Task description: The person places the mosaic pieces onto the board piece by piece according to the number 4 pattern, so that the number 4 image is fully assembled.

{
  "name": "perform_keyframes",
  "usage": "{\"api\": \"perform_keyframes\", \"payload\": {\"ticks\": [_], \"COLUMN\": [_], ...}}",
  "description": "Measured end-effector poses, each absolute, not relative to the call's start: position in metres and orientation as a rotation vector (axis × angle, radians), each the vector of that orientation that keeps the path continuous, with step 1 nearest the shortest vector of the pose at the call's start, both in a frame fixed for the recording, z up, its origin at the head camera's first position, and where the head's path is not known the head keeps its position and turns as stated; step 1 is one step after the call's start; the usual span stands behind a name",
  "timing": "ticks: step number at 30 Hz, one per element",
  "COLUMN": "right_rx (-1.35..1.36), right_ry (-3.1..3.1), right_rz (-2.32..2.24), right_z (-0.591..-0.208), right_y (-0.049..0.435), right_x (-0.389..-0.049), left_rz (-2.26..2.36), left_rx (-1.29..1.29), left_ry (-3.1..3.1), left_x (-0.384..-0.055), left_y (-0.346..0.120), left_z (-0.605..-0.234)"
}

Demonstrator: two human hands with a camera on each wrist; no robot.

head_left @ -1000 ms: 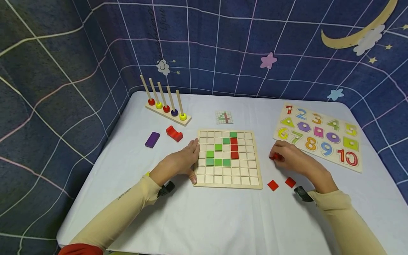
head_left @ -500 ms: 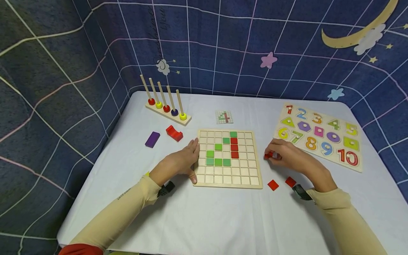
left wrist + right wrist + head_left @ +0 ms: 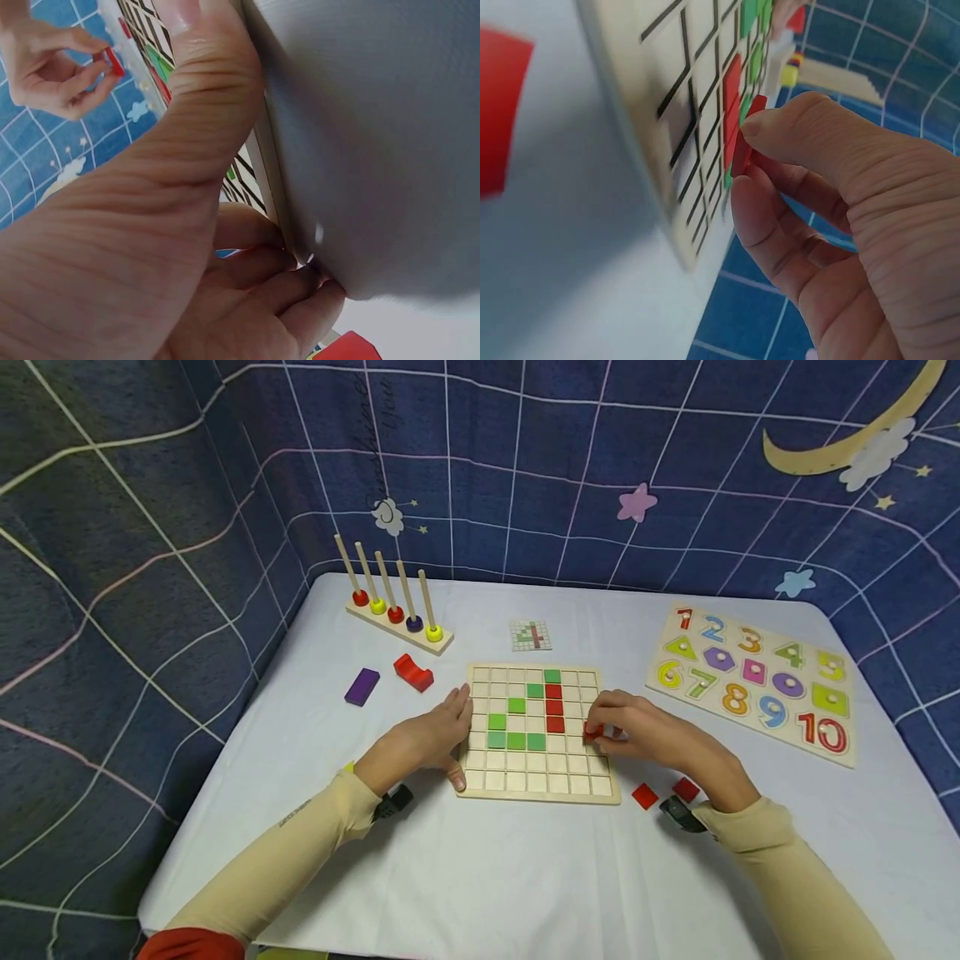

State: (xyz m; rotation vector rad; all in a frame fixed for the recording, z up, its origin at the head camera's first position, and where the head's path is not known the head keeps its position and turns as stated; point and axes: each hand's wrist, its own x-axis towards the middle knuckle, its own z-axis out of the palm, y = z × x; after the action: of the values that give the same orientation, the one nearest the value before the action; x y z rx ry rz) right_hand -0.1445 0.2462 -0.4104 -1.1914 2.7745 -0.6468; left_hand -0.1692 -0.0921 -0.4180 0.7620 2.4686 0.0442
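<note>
A wooden grid board (image 3: 558, 781) lies flat on the white table, with green tiles (image 3: 517, 741) and a column of red tiles (image 3: 554, 708) in its cells. Along the board's left edge my left hand (image 3: 426, 742) rests, its fingers against the side and its thumb at the near corner. My right hand (image 3: 641, 727) is over the board's right part, pinching a red square tile (image 3: 744, 142) between thumb and fingertips. The right wrist view shows that tile tilted, held above the cells. Two loose red tiles (image 3: 645, 796) lie right of the board.
Behind the board is a small pattern card (image 3: 530, 635). At the back left stands a peg stand (image 3: 397, 625) with coloured beads. A purple block (image 3: 362, 687) and a red curved block (image 3: 414, 672) lie left; a number puzzle (image 3: 757, 681) lies right.
My right hand has moved left with the red tile, from the table beside the board to over its right columns. The left hand has stayed at the board's edge.
</note>
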Motion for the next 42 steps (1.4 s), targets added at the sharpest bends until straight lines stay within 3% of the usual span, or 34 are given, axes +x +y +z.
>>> {"api": "perform_keyframes", "payload": {"ticks": [15, 42], "right_rx": [-1.559, -1.397], "right_ry": [2.730, 2.824], "right_rz": [-0.631, -0.555], "right_z": [-0.434, -0.435], "right_y": [0.207, 0.204], "right_x": [-0.151, -0.142], "left_rz": [0.057, 0.043], "left_rx": [0.765, 0.764], "left_ry": [2.472, 2.468], "left_x": [-0.169, -0.172], "left_y": [-0.092, -0.091], "left_z": [-0.419, -0.421]}}
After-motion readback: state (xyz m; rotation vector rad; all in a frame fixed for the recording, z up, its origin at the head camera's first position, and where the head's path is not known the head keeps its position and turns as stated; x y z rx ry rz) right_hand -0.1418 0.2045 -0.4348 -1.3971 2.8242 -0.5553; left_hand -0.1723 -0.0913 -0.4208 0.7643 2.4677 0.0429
